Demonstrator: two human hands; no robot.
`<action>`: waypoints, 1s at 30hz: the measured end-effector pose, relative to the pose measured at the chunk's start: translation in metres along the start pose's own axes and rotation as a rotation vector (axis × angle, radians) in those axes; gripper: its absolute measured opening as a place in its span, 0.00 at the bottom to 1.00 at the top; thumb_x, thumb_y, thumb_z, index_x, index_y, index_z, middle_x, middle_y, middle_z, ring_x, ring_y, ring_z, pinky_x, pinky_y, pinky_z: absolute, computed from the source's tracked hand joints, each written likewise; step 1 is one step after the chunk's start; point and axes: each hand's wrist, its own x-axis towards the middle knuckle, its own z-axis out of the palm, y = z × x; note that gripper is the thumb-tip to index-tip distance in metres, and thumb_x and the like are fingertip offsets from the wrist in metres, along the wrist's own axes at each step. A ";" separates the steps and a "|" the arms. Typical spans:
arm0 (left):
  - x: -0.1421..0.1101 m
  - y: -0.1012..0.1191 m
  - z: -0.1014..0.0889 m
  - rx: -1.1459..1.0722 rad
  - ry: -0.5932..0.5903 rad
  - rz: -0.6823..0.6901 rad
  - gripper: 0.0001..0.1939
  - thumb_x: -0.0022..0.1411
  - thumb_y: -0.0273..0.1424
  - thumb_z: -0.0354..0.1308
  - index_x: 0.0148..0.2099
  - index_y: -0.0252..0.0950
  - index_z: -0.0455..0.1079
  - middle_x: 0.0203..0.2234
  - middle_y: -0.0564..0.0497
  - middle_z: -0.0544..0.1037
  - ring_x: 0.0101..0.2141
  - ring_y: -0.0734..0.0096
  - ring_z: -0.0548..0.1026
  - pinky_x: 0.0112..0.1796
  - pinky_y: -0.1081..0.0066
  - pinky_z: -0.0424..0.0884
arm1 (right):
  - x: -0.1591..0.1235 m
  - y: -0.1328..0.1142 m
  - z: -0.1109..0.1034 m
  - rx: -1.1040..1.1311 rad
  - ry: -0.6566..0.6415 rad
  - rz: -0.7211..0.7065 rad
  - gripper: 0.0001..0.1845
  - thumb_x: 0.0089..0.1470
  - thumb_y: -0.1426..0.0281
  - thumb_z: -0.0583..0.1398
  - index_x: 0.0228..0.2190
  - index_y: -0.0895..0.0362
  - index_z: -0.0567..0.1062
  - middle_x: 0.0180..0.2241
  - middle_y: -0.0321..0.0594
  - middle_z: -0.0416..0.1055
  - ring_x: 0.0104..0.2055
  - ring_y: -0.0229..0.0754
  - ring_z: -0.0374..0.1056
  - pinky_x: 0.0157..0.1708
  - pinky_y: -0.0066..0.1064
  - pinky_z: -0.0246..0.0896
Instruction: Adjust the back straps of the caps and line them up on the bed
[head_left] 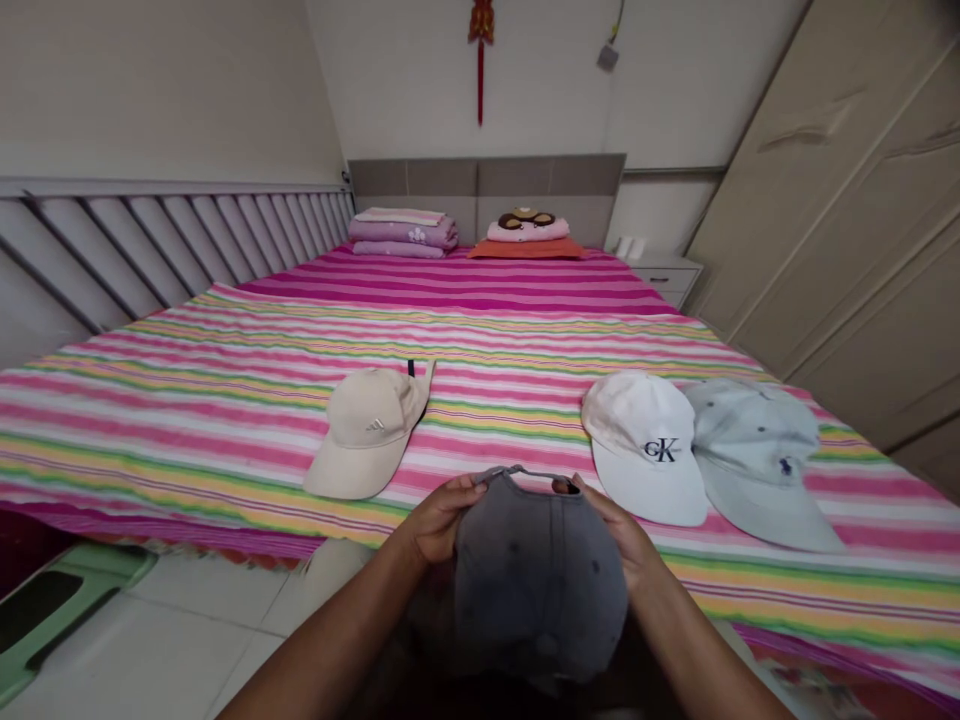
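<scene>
My left hand [441,517] and my right hand [613,533] both grip a dark grey baseball cap [540,585] by its back edge, on either side of the strap. The cap hangs in front of me, just off the near edge of the bed, with its peak hidden low down. On the striped pink, yellow and green bedsheet [187,440] lie three other caps. A beige Adidas cap [365,432] sits left of my hands. To the right are a white CK cap [643,448] and a pale blue cap [756,460], which overlap slightly.
Folded pink bedding [403,233] and a pillow [526,235] lie at the headboard [487,180]. A slatted grey rail [165,240] runs along the left side, a beige wardrobe [840,200] stands right, and a green stool [52,620] sits on the tiled floor.
</scene>
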 end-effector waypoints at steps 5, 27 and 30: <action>0.017 0.013 -0.006 -0.021 0.033 0.009 0.07 0.47 0.21 0.58 0.33 0.29 0.71 0.22 0.49 0.76 0.23 0.74 0.74 0.28 0.76 0.67 | 0.017 -0.014 -0.004 -0.053 -0.018 0.106 0.10 0.49 0.66 0.58 0.29 0.61 0.74 0.27 0.42 0.76 0.35 0.44 0.72 0.39 0.35 0.63; 0.073 0.025 -0.068 -0.065 0.191 -0.026 0.11 0.50 0.19 0.48 0.33 0.28 0.72 0.21 0.47 0.77 0.26 0.67 0.76 0.36 0.68 0.69 | 0.094 -0.036 -0.049 -0.316 0.061 -0.158 0.13 0.39 0.75 0.58 0.33 0.60 0.73 0.28 0.40 0.75 0.32 0.45 0.72 0.34 0.36 0.65; 0.075 0.023 -0.072 -0.067 0.206 -0.030 0.11 0.50 0.19 0.49 0.33 0.28 0.72 0.21 0.47 0.77 0.25 0.68 0.76 0.35 0.69 0.69 | 0.094 -0.036 -0.052 -0.388 0.122 -0.196 0.11 0.38 0.74 0.59 0.29 0.60 0.72 0.26 0.40 0.75 0.30 0.43 0.71 0.32 0.34 0.65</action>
